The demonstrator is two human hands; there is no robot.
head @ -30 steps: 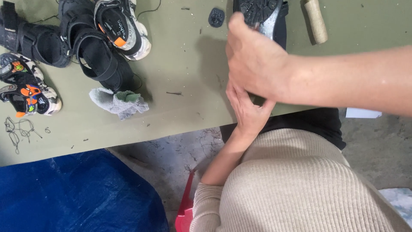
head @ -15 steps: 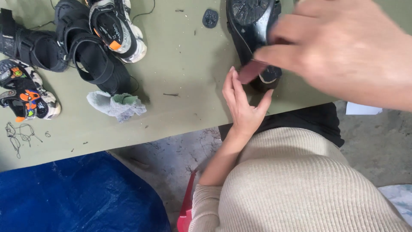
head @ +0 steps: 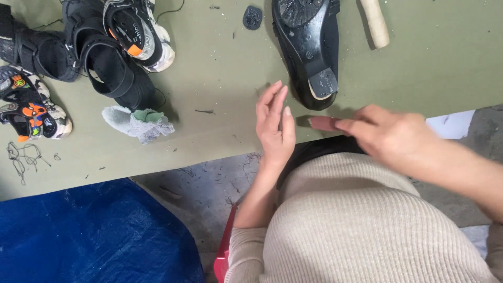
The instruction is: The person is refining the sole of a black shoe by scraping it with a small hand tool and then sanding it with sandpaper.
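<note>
Left hand (head: pixel 275 126) flat and open near the tabletop (head: pixel 220 68) edge, fingers straight and close together, palm turned toward the right, holding nothing. Right hand (head: pixel 390 136) blurred, fingertips pinched on a small reddish-brown piece (head: pixel 324 123), flat and oblong; material hard to tell. That piece just right of the left hand's fingers, close but apart from them, and just below the heel end of a black shoe (head: pixel 310 47). Shoe lying sole up on the olive-green tabletop, glossy and scuffed, with a squarish grey heel tip and a textured forefoot patch; just above both hands, touched by neither. Small dark round rubber bit (head: pixel 252 17) to the shoe's left, pale wooden handle (head: pixel 375 22) to its right, smooth and cylindrical. Farther left, a crumpled grey-and-green cloth (head: pixel 137 122), soft and frayed. Beyond it, black strapped sandals (head: pixel 107 63), a white-soled sports sandal (head: pixel 136 32) with an orange accent, and a small colourful child's sandal (head: pixel 29 110). Thin tangled thread (head: pixel 21 157) by the left edge. Tabletop matte, speckled with scraps. Below the edge, a crinkled blue tarp (head: pixel 94 236) and a ribbed cream sweater (head: pixel 367 225).
</note>
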